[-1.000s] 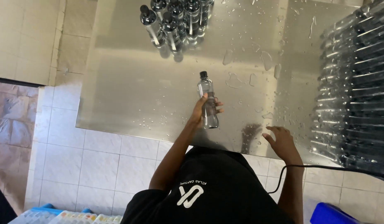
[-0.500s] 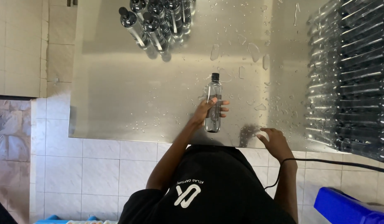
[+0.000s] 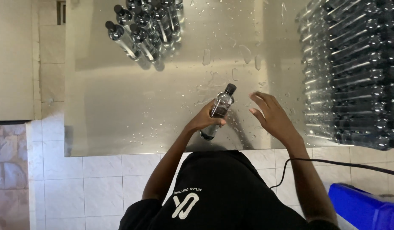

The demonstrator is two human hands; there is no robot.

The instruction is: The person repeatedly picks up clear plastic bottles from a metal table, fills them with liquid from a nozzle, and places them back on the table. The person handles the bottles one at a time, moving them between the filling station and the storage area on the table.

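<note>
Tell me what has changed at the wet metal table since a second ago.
The right hand has lifted off the table's front edge and moved toward the bottle, fingers spread, not yet touching it. The left hand still grips the bottle, now tilted with its dark cap pointing up and right. The cluster of standing bottles and the stacked rows stayed put.

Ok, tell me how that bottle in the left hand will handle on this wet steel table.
The bottle is probably slippery: water drops dot the table around it. It looks like thin clear plastic, so it may flex under the left hand. Tall and narrow, it could tip if nudged, then roll. The right hand is open beside it.
</note>
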